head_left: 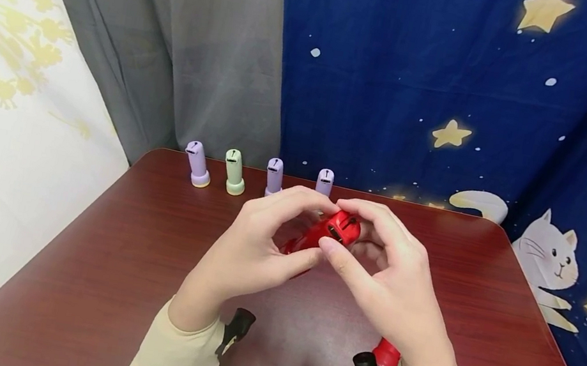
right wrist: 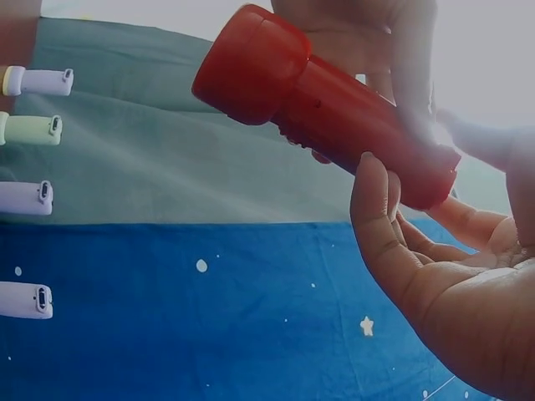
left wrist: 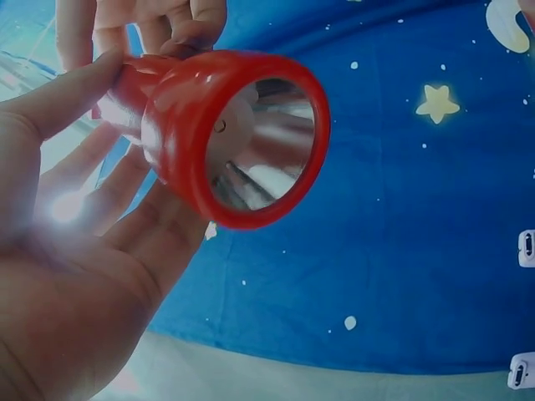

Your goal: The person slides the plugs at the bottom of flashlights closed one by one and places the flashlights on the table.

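Observation:
Both hands hold a red flashlight [head_left: 313, 236] above the middle of the table. My left hand [head_left: 260, 245] grips its body, thumb on one side and fingers on the other. At the tail end, which shows a slot, my right hand [head_left: 398, 268] pinches it between thumb and fingers. The left wrist view shows the wide red head [left wrist: 180, 117] and its silvery reflector [left wrist: 272, 142], facing away from the palm. Seen from the right wrist, the tube [right wrist: 351, 109] slants down toward the right fingertips.
Toward the table's back edge stand several small flashlights, heads down: a purple one [head_left: 196, 160], a green one [head_left: 234, 170] and more purple ones [head_left: 274, 173]. Another red object [head_left: 387, 356] lies by my right wrist, partly hidden. Curtains [head_left: 375, 80] hang behind the table [head_left: 140, 261].

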`<state>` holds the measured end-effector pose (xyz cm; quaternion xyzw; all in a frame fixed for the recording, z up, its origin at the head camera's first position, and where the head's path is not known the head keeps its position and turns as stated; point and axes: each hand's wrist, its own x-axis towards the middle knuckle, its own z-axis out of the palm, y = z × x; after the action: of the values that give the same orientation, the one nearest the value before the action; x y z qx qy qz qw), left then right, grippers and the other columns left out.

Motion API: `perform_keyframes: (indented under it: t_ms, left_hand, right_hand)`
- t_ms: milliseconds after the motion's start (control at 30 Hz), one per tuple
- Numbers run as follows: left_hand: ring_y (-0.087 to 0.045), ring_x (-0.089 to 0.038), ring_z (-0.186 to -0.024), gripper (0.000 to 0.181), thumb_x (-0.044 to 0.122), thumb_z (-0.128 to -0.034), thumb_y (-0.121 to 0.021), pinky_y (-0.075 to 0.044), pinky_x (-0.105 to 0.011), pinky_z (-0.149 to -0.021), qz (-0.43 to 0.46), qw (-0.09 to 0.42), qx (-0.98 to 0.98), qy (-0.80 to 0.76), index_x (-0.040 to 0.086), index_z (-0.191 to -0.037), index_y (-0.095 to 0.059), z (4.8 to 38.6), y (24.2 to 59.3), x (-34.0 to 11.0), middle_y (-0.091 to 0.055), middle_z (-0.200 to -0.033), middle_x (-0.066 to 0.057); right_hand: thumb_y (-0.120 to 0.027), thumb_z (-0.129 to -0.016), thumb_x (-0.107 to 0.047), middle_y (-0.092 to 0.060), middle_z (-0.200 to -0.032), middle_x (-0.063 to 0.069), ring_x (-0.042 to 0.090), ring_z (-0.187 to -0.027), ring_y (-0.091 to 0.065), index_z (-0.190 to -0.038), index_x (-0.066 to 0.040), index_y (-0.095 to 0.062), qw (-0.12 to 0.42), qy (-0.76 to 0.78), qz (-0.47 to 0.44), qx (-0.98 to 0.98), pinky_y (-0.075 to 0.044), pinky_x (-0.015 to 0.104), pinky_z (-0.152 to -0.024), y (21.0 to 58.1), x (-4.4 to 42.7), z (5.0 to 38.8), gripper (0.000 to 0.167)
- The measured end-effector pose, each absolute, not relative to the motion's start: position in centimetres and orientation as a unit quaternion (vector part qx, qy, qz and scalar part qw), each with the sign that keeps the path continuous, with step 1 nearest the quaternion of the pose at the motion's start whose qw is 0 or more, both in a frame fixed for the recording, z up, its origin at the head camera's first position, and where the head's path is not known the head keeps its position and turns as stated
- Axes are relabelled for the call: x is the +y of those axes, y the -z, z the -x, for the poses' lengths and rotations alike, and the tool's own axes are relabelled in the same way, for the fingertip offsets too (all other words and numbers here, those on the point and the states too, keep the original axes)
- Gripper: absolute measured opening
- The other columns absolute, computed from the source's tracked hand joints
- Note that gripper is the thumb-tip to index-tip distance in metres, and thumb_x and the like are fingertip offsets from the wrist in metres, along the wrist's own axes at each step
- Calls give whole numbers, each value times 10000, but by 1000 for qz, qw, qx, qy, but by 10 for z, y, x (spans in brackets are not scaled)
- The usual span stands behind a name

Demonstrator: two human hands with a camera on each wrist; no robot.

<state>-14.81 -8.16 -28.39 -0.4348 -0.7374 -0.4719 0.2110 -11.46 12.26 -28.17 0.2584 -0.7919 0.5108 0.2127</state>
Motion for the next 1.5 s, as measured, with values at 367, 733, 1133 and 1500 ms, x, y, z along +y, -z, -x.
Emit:
perform_keyframes:
  t_ms: [367,733,1133,1500]
  left_hand:
    - [-734,-134,-964,450,42,-864,-868,-640,-301,-913,439,211,-739,465,12,-1271,-679,155,289,-74,-721,-1180,-79]
    - [-768,-131,-989,427,90,-898,-853,-647,-283,-918,416,183,-752,478,47,-1284,-677,161,295,-69,-728,-1214,-77]
    - [-752,-106,-954,302,134,-945,-808,-647,-286,-897,355,132,-805,457,93,-1228,-710,164,323,-84,-736,-1137,4]
    - [-722,-149,-1060,254,240,-975,-778,-614,-352,-958,279,150,-881,351,162,-1211,-728,157,351,-99,-744,-1166,60]
  right_hand:
    - [-825,-898,-14,-751,-1119,32,90,-879,-704,-1334,-91,-702,215,-480,-253,-812,-618,149,-821,279,131,118,460]
    - [-776,-946,-29,-751,-1104,63,104,-872,-698,-1357,-121,-708,208,-469,-231,-827,-597,118,-812,277,145,120,426]
    - [-698,-1021,-133,-727,-1119,136,229,-841,-668,-1439,-156,-652,201,-307,-177,-913,-469,180,-710,250,199,167,422]
    - [-538,-1075,-98,-650,-1327,215,378,-1059,-618,-1414,-145,-662,73,-229,-154,-958,-539,475,-857,249,233,257,364]
